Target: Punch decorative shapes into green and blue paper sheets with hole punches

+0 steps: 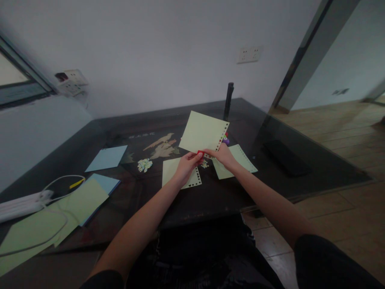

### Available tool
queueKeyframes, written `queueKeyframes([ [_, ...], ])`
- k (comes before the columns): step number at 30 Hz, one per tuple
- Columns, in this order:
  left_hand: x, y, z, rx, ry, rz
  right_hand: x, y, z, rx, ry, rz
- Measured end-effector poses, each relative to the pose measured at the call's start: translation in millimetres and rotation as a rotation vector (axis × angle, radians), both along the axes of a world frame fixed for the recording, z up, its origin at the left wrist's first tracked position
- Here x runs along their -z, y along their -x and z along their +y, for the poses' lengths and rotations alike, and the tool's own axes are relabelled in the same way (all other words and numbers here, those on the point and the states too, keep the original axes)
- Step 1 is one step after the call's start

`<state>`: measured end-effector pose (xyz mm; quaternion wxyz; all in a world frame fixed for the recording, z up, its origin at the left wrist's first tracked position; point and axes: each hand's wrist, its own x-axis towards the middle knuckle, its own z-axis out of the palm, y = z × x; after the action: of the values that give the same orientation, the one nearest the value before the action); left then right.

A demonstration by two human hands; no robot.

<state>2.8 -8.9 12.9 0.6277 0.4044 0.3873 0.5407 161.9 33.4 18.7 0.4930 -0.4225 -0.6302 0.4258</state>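
Both hands hold up a pale green paper sheet (202, 131) above the dark table (210, 196). One edge of the sheet carries a row of punched holes. My left hand (186, 165) pinches a small red punch (200, 153) at the sheet's lower edge. My right hand (223, 155) grips the sheet's lower right part, close to a purple object (225, 141) behind it. Two more green sheets with punched edges lie flat below: one (171, 168) under my left hand, the other (240, 158) under my right.
A pile of paper bits (144, 164) lies left of the hands. Blue sheets (106, 157) and more green sheets (81, 200) sit at the left, with a white power strip (21, 204) and cable. A black phone (285, 158) lies right; a dark post (229, 100) stands behind.
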Motion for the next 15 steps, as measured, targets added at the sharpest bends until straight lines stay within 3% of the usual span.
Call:
queueKeyframes([
  [15,3.9,1.1,1.7,0.010,0.012,0.010,0.2,1.6,0.6,0.007,-0.010,-0.003],
])
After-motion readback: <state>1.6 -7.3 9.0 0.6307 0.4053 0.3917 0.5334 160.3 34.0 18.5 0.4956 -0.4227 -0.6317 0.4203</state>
